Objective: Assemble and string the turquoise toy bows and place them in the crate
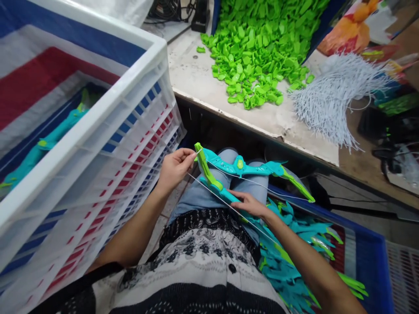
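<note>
Across my lap lie two teal and green toy bows. The farther bow [253,169] spans both knees, its white string hanging slack beneath it. My right hand [248,203] rests with fingers wrapped on the teal body of the nearer bow [209,176]. At that bow's upper green tip, my left hand [177,167] pinches the end of a white string [204,185] between thumb and fingertips. The string runs down along the bow toward my right forearm. The nearer bow's lower part is partly hidden by my right hand and arm.
A white crate [137,109] with bows inside stands at left. Green plastic pieces [255,52] and a bundle of white strings [340,93] cover parts of the worktable [193,80]. A blue bin [369,257] at lower right holds many teal and green parts.
</note>
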Available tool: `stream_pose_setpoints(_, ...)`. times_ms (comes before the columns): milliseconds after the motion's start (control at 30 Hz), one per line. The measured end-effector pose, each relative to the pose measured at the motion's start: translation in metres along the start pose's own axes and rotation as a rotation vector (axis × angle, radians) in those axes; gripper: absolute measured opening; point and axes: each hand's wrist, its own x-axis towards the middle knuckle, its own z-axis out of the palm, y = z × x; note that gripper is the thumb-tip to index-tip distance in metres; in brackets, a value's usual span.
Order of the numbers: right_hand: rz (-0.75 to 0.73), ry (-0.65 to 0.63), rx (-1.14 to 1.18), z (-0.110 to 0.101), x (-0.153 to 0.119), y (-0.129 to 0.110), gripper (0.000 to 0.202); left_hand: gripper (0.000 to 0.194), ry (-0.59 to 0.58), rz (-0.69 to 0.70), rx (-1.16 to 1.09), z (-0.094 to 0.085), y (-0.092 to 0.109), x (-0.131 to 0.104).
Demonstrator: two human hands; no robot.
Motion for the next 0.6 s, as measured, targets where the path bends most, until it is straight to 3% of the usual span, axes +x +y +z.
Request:
stream_pose_setpoints(433, -0.043, 0.051, -0.028, 0.003, -0.0023, -0.0035, 0.063, 0.012, 0.046, 0.043, 0.122, -0.0028, 0.0013, 0.0031)
stream_pose_setpoints(600, -0.038, 0.014, -0.036, 0.002, -0.0021, -0.0032, 0.067, 0.013, 0.048, 0.05, 0.136, -0.0014, 0.0007, 0.0008)
